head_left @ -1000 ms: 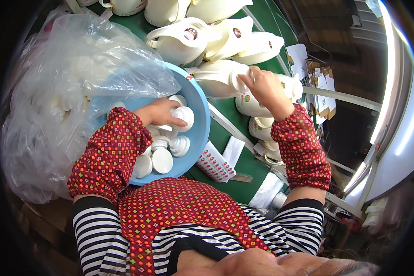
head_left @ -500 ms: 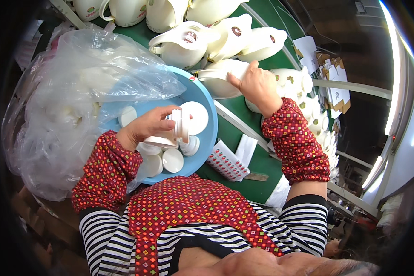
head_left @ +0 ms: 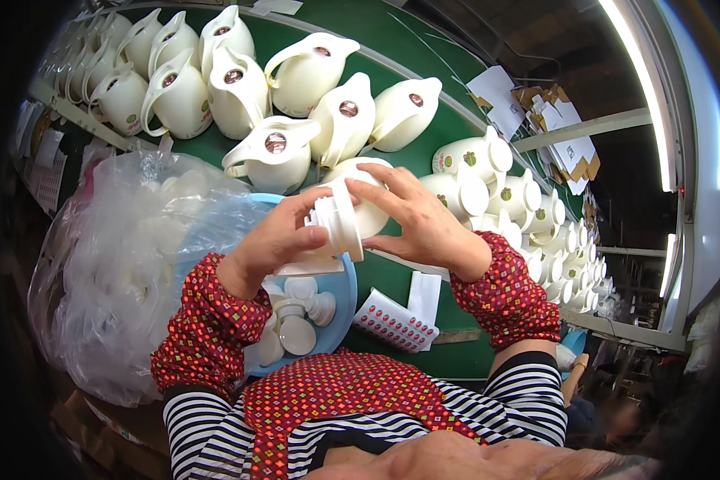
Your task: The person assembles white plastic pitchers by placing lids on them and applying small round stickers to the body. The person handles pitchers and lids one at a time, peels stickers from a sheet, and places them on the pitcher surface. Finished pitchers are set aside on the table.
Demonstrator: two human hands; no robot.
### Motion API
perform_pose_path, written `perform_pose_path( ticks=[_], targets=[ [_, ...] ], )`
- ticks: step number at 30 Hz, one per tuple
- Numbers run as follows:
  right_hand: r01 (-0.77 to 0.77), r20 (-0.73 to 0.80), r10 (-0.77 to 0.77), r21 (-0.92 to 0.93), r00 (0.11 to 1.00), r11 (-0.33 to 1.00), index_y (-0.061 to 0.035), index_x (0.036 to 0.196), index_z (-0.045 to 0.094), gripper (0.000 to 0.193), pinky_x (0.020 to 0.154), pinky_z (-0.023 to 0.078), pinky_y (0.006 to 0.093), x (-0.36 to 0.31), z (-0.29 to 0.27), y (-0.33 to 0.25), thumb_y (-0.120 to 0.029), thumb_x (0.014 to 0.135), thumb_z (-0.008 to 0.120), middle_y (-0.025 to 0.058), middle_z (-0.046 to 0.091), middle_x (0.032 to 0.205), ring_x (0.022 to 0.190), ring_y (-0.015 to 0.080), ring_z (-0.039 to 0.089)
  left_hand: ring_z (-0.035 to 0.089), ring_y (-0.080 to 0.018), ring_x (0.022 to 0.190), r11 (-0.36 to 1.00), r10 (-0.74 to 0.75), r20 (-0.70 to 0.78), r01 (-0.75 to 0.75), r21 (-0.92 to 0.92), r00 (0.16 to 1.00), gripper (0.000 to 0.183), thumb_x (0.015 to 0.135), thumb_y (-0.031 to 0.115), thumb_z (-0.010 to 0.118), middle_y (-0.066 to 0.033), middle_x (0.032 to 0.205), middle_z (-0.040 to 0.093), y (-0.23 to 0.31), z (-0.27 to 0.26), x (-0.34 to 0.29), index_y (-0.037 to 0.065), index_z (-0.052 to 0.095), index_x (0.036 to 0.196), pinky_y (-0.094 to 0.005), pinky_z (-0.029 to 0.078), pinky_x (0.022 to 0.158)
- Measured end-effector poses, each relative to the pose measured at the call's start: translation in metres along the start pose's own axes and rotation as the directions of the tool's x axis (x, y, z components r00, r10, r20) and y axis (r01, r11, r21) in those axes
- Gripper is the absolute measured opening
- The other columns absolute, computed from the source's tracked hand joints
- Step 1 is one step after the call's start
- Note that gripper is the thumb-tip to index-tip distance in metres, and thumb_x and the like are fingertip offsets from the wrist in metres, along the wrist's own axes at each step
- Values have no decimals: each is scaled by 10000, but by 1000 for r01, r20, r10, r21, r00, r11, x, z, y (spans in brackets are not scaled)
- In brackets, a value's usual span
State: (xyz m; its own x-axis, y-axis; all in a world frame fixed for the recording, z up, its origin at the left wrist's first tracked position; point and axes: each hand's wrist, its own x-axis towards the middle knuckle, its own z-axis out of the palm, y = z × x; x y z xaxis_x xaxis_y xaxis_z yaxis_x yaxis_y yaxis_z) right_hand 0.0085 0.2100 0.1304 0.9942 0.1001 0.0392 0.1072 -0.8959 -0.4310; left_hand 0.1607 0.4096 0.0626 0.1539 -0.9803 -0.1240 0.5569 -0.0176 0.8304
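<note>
Above the blue tub, my left hand grips a white screw cap by its threaded side, with the broad disc facing right. A second flat white piece sits under the left fingers, partly hidden. My right hand closes on the cap's rim, index fingertip at the top and thumb lower down. Just behind the cap is a cream jug, mostly covered by my hands; whether the cap touches it I cannot tell. Several loose white caps lie in the tub.
Cream jugs with dark red round stickers stand on the green table at the back and left. More jugs lie in rows at the right. A sticker sheet lies near the front; a large clear plastic bag bulges at left.
My right hand has left the jug's side and come to the cap. My left hand has carried the cap up and right to meet it. The view has shifted, showing more jugs at left.
</note>
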Motion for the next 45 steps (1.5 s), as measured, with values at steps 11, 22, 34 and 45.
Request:
perform_pose_path(
  ticks=[11, 22, 34, 45],
  targets=[
    [-154, 86, 198, -366, 976, 918, 69, 1505, 416, 875, 1055, 444, 468, 36, -34, 67, -347, 820, 765, 259, 536, 1303, 1158, 384, 534, 659, -173, 1145, 999, 43, 27, -44, 19, 999, 740, 946, 444, 749, -118, 1285, 656, 27, -7, 67, -25, 511, 1466, -321, 538, 982],
    [-297, 72, 322, -239, 944, 924, -112, 1476, 524, 805, 1093, 509, 424, 75, -64, 237, -74, 732, 827, 163, 558, 1399, 1256, 371, 601, 719, -177, 992, 992, 6, -185, -28, -120, 983, 943, 865, 523, 822, -174, 1212, 725, -22, -49, 47, -8, 425, 1536, -301, 587, 855],
    [-439, 72, 567, -557, 820, 705, -99, 1488, 548, 793, 988, 559, 444, 103, -74, 222, -458, 831, 807, 240, 677, 1254, 1189, 382, 668, 734, -170, 954, 993, -55, -207, 33, -112, 977, 996, 818, 557, 847, -180, 1161, 746, -28, -58, 36, 4, 425, 1530, -293, 603, 832],
    [-291, 238, 442, -480, 865, 828, -124, 1500, 506, 899, 999, 564, 462, 93, -70, 223, -243, 713, 925, 270, 651, 1295, 1158, 423, 677, 733, -177, 949, 989, -58, -162, 35, -141, 985, 996, 830, 565, 839, -193, 1159, 744, -12, -54, 38, 5, 413, 1534, -295, 598, 829]
  ],
)
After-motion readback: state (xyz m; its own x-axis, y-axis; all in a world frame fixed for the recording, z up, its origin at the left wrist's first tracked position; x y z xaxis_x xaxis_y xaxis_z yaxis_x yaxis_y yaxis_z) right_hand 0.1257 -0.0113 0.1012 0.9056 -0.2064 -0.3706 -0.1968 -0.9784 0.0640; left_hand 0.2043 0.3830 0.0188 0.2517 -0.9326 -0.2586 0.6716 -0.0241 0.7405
